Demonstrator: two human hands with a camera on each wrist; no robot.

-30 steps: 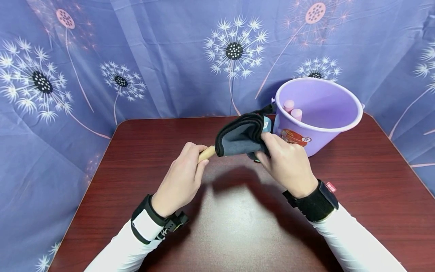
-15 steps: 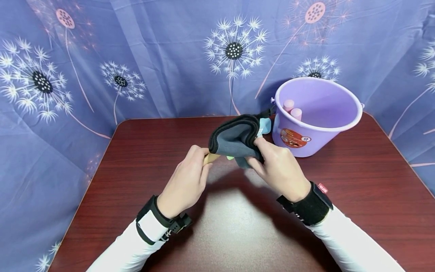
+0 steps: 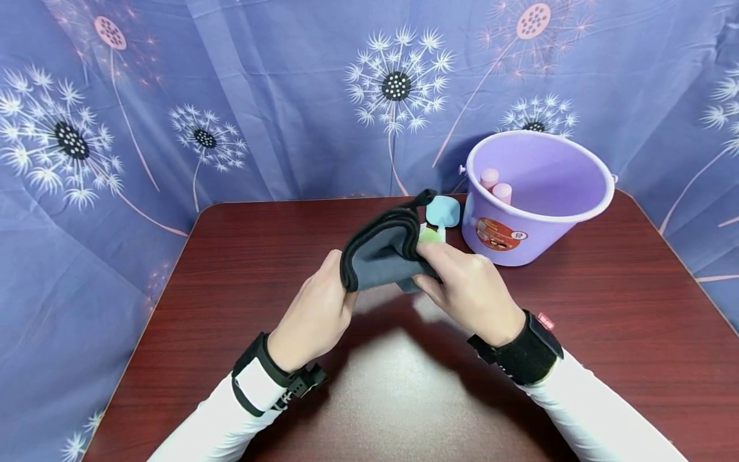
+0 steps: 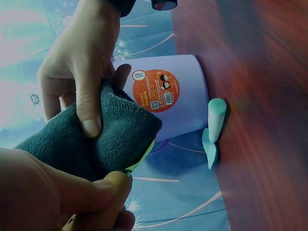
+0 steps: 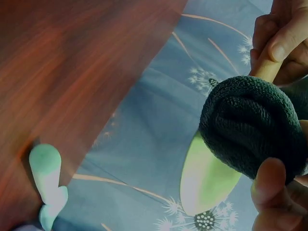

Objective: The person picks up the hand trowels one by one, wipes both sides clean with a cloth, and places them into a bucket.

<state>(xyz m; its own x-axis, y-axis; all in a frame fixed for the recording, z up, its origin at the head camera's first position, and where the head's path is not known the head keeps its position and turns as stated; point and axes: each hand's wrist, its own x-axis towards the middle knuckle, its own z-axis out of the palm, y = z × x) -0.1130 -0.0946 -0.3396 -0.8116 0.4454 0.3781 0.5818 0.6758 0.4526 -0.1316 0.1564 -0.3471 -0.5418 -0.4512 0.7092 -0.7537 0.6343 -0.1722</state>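
Observation:
In the head view my left hand is low at the middle; its fingers and thumb grip a wooden handle, seen in the right wrist view. A smooth, oval green blade extends from under the cloth on the same tool. My right hand pinches a folded dark grey cloth with black edging, wrapped over the tool where handle and blade meet. That join is hidden. Both hands hold these above the table.
A purple bucket stands at the back right, with two pink rounded ends showing inside. Beside it on the table lies a light blue shovel with a pale mint handle. A patterned curtain hangs behind the table.
My right hand and the cloth have moved left and slightly down, toward the left hand, covering the wooden handle in the head view. The light blue shovel and green blade have come into sight.

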